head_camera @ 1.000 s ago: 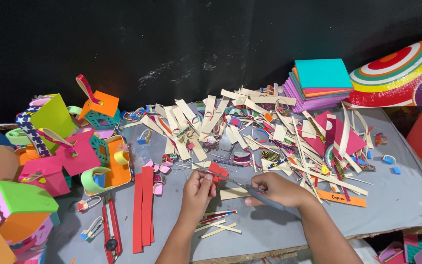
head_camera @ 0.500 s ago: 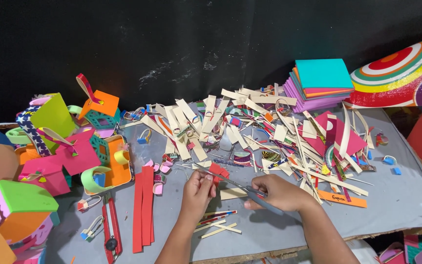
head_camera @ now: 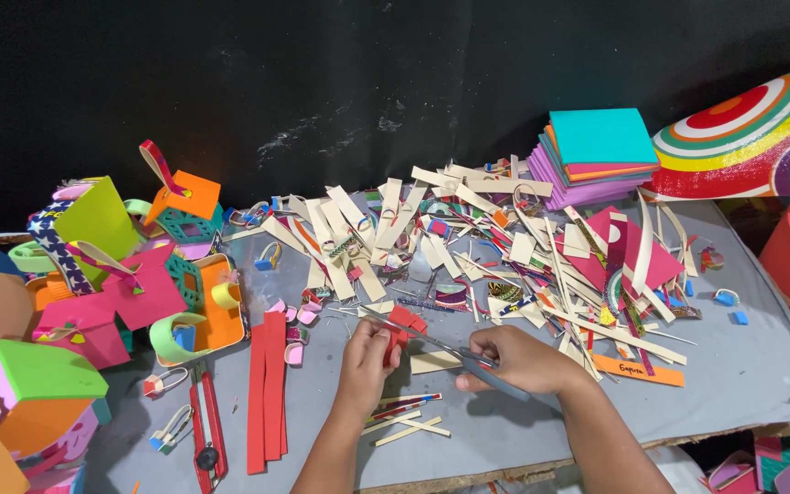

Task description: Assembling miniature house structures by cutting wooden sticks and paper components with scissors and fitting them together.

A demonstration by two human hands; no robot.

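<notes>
We're cutting: our left hand (head_camera: 368, 352) pinches a small red foam piece (head_camera: 404, 322) near the front edge of the grey table (head_camera: 742, 375), abt mid-width. Our right hand (head_camera: 516, 359) is closed on the scissors (head_camera: 432, 343), blades reaching left into the red bit; whether they're mid-snip we can't tell. Hands sit close together, not touching.

Progress, as we judge it: plenty already done. Finished foam houses (head_camera: 57, 311) crowd the left edge, and a big heap of cream strips & offcuts (head_camera: 468, 238) covers the middle toward the back edge. Still left: long red foam strips (head_camera: 267, 384) uncut just left of our left hand, beside a red utility knife (head_camera: 205, 430), plus a full stack of coloured foam sheets (head_camera: 596, 155) at the back right.
</notes>
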